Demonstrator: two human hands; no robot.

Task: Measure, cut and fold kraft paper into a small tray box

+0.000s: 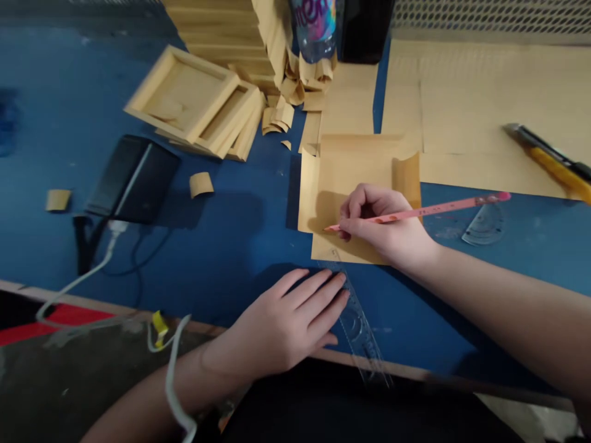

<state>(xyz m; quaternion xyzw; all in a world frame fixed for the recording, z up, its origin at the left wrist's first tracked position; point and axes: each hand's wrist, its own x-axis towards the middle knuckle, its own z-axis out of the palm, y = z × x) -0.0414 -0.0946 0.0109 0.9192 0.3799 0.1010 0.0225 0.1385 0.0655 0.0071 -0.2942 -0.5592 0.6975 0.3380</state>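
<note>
My right hand pinches a pink pencil, its tip low over the near part of a brown paper piece with upturned side flaps. The pencil's eraser end points right. My left hand lies with fingers stretched out on the blue table, its fingertips touching a clear plastic ruler. One end of the ruler meets the near edge of the paper, and the other juts past the table's front edge. A clear protractor rests right of my right hand.
Stacked wooden frames, paper scraps and a bottle stand behind. A black box-like device with a white cable sits left. At right, a yellow-black utility knife lies on large brown paper sheets.
</note>
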